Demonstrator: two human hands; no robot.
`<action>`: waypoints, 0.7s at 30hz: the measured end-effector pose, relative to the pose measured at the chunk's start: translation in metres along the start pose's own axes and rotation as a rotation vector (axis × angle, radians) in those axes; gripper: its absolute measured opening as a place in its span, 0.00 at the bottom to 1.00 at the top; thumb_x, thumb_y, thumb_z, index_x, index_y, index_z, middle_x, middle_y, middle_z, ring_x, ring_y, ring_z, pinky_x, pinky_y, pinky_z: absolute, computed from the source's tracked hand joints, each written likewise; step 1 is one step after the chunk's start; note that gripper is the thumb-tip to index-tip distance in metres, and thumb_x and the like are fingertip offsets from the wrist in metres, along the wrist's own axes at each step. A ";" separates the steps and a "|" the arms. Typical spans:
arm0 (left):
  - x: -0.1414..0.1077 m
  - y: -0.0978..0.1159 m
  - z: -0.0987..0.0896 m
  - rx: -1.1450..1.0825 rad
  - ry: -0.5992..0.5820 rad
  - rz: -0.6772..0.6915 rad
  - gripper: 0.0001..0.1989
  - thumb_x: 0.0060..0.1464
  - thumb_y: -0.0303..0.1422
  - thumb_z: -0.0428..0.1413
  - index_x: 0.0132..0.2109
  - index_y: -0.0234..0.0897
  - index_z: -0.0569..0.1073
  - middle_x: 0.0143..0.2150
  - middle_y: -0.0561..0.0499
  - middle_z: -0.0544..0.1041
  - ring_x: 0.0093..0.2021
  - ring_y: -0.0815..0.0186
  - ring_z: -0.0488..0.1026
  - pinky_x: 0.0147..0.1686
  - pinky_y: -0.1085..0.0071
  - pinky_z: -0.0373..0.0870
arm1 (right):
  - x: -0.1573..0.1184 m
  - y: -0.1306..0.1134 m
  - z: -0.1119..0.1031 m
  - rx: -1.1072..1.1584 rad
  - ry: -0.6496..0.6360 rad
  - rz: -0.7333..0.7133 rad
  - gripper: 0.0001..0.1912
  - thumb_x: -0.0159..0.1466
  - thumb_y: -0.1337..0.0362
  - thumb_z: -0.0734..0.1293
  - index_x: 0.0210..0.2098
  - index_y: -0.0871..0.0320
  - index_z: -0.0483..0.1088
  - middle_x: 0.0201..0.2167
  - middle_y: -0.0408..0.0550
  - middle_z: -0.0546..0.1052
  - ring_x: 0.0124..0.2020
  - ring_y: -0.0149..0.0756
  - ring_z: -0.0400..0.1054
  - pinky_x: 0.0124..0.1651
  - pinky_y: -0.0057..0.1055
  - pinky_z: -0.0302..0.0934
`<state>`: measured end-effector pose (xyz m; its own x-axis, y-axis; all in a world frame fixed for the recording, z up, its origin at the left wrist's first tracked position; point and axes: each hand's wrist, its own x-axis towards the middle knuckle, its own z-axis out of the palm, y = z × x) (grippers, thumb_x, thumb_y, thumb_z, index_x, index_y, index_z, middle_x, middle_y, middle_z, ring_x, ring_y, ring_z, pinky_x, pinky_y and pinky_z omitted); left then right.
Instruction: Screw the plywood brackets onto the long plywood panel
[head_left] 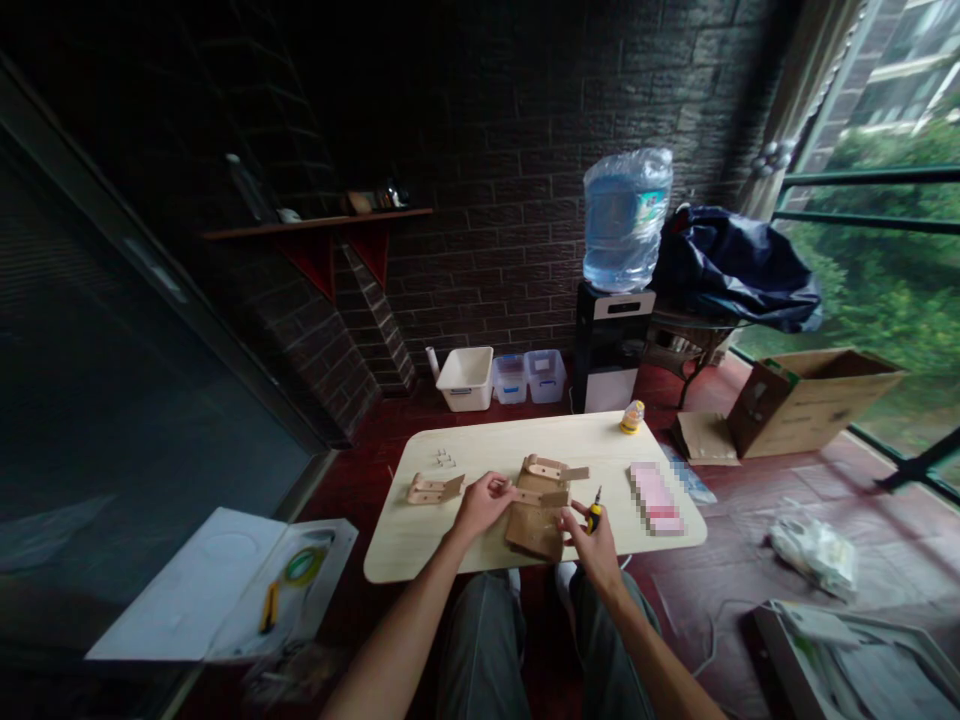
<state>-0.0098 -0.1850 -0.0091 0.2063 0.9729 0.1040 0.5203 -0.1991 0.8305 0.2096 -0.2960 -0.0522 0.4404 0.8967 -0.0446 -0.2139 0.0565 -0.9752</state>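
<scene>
My left hand (486,503) pinches the left end of a small wooden piece with a flat panel (553,498), above a brown board (534,532) that looks like cardboard. My right hand (592,540) is closed round a yellow and black screwdriver (595,515), its shaft pointing up. Some of its fingers reach toward the piece's right end; whether they touch it I cannot tell. A similar wooden piece (546,467) rests at the board's far end. Another wooden piece (435,489) lies left of my left hand, with several small screws (445,459) behind it.
The pale table (394,545) has rounded corners. On it are a yellow-capped clear container (632,417) and a blurred pink item (657,497). Behind stand plastic bins (465,385) and a water dispenser (615,340). An open carton (795,410) sits at right; an opened white box (202,580) lies at left.
</scene>
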 end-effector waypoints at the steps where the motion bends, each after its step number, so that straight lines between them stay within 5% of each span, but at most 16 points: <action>1: 0.000 0.005 0.010 0.006 -0.027 0.018 0.15 0.52 0.44 0.60 0.42 0.39 0.76 0.35 0.49 0.81 0.36 0.63 0.79 0.38 0.68 0.75 | 0.001 -0.002 -0.001 -0.012 0.007 0.008 0.32 0.50 0.45 0.76 0.46 0.58 0.67 0.50 0.58 0.78 0.34 0.43 0.77 0.28 0.35 0.72; 6: -0.005 0.012 0.042 -0.011 -0.130 0.076 0.19 0.53 0.46 0.60 0.47 0.39 0.75 0.40 0.48 0.81 0.40 0.62 0.79 0.42 0.65 0.76 | 0.012 0.004 -0.015 -0.060 0.081 0.023 0.32 0.51 0.42 0.74 0.44 0.59 0.67 0.42 0.55 0.80 0.31 0.43 0.78 0.25 0.34 0.72; 12: -0.010 -0.019 0.059 0.015 0.047 0.183 0.34 0.48 0.44 0.65 0.61 0.40 0.67 0.63 0.42 0.69 0.64 0.53 0.65 0.64 0.52 0.63 | 0.027 0.016 -0.023 -0.035 0.068 0.035 0.29 0.53 0.43 0.73 0.42 0.60 0.69 0.36 0.54 0.81 0.30 0.44 0.78 0.30 0.39 0.74; 21: -0.041 -0.054 0.108 -0.102 0.091 0.007 0.33 0.61 0.43 0.55 0.69 0.43 0.57 0.68 0.42 0.62 0.71 0.55 0.55 0.68 0.52 0.55 | 0.047 0.028 -0.021 -0.199 0.080 0.008 0.25 0.57 0.43 0.71 0.38 0.59 0.72 0.28 0.50 0.80 0.29 0.43 0.75 0.34 0.39 0.70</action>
<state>0.0430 -0.2273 -0.1169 0.1313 0.9792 0.1549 0.4315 -0.1972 0.8803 0.2426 -0.2611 -0.0861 0.5090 0.8585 -0.0623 -0.0453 -0.0455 -0.9979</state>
